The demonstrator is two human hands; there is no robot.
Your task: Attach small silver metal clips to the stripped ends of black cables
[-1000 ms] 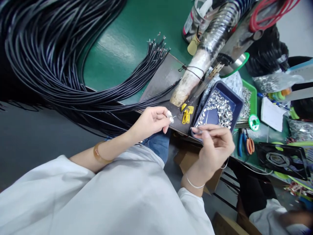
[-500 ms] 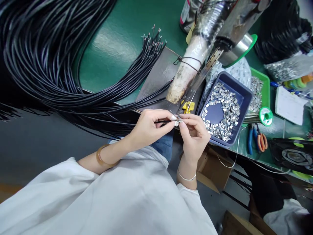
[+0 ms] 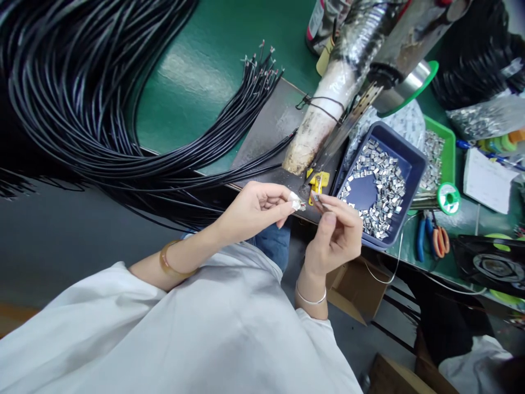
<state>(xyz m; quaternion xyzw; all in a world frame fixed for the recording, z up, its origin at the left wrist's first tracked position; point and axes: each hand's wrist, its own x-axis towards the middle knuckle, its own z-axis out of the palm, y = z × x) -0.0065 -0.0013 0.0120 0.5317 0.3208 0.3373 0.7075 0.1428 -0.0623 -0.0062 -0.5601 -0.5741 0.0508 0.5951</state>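
My left hand (image 3: 262, 205) pinches the end of a black cable between thumb and forefinger, with white wrapping on the fingertips. The stripped wire tip (image 3: 302, 207) pokes out just past them, pointing right. My right hand (image 3: 336, 230) is a short way to the right, its fingers bent around a small silvery metal piece (image 3: 315, 197) at the fingertips. The piece is too small to make out fully. Just beyond that hand lies a yellow clamp-like holder (image 3: 319, 181) on a dark board (image 3: 262, 128). A blue tray (image 3: 416, 164) of small metal connector shells (image 3: 379, 189) stands right of it.
A thick bundle of black cables (image 3: 102, 142) fills the left side. Above the board slant a taped white tube (image 3: 314, 126) and a soldering iron (image 3: 348, 117). Solder spool (image 3: 448, 198), pliers (image 3: 430, 235), green tray (image 3: 449, 158) and paper (image 3: 488, 178) lie right.
My right hand has drawn away from the left, to the right, and a small metal piece shows at its fingertips. The left hand has stayed nearly in place.
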